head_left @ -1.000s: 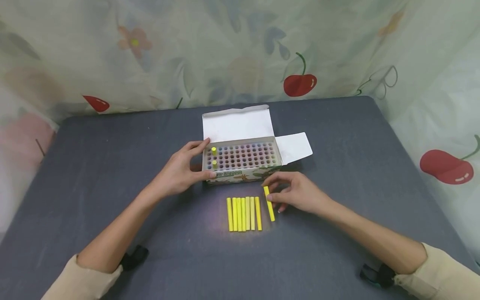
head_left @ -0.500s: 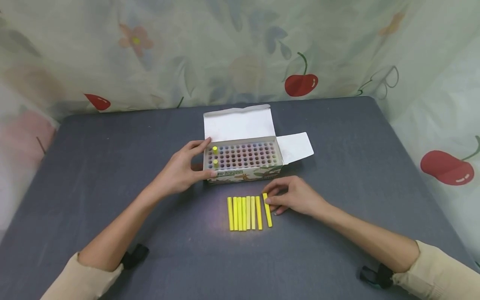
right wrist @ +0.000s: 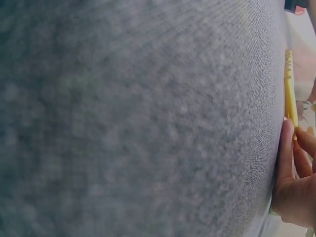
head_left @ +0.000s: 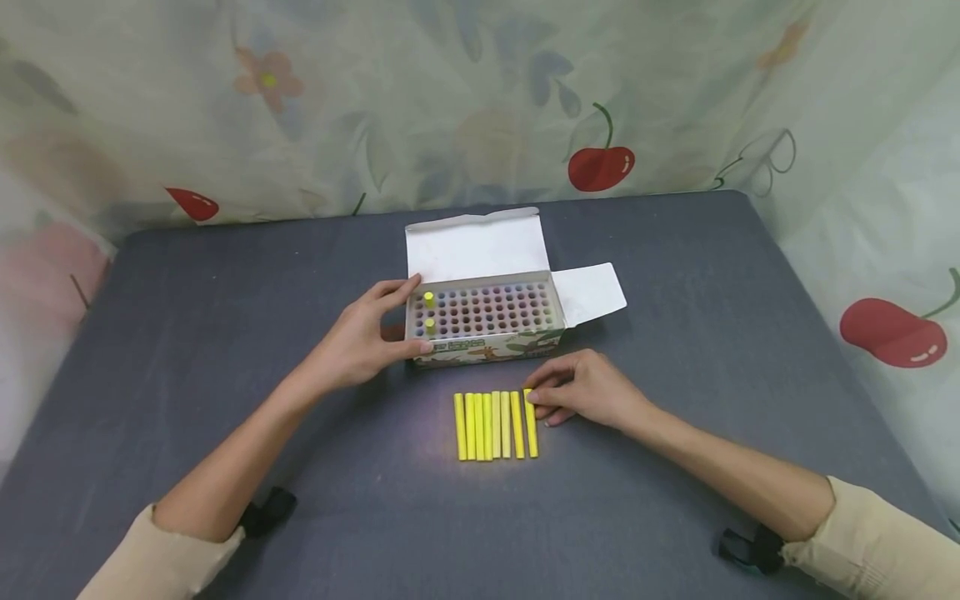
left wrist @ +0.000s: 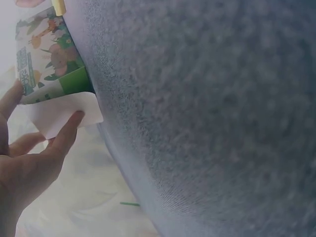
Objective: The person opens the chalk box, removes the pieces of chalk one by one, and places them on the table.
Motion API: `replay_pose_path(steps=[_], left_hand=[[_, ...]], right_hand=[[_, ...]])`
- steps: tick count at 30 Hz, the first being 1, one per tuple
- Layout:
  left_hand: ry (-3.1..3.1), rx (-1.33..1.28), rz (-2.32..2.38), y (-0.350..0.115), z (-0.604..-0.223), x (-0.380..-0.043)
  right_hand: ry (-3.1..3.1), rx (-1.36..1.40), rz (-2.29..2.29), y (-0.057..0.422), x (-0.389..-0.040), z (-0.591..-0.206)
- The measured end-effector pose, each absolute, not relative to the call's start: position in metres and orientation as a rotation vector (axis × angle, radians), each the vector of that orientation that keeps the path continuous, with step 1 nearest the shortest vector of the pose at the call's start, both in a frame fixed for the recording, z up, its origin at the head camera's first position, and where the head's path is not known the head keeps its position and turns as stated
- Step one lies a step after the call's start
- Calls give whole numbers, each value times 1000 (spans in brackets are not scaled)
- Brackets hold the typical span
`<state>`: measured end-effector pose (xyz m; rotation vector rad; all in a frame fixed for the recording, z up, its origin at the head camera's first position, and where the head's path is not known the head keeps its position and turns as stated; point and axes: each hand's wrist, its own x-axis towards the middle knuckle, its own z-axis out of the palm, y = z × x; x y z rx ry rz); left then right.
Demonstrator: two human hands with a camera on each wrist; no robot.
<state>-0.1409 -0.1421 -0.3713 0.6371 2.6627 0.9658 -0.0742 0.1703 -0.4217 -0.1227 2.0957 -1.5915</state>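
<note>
A chalk box (head_left: 487,340) with a printed front stands open in the head view, its inner tray pierced with rows of holes. Two yellow chalk sticks poke up from holes at its left side. My left hand (head_left: 363,337) grips the box's left end, thumb at the front and a finger at the back corner. In the left wrist view, a white side flap (left wrist: 64,113) lies by that hand's fingers. In front of the box lies a row of several yellow chalk sticks (head_left: 487,427). My right hand (head_left: 588,390) pinches the top of the rightmost chalk stick (head_left: 532,433), just beside the row.
The box's white lid (head_left: 478,247) stands folded back, and another white flap (head_left: 588,295) sticks out to the right. Dark grey cloth covers the table (head_left: 675,275). A patterned curtain (head_left: 480,100) hangs behind and at the sides.
My right hand has moved left and toward me with its chalk stick, straightening it and bringing it nearer the row. My left hand stays on the box.
</note>
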Motion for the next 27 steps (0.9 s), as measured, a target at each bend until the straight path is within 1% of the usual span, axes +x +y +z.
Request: replay_pose_path(steps=[14,19,27], left_hand=[[2668,637,965,-142,-372,-140],[2670,638,967,-142,-373,-140],[2664,638,981,-142,-373,-140]], right_hand=[[2149,-157,-1527,169,-77,-413],[2188,-218,-1489,166,-79,-402],[2208,-400,-1471,159,-83,-381]])
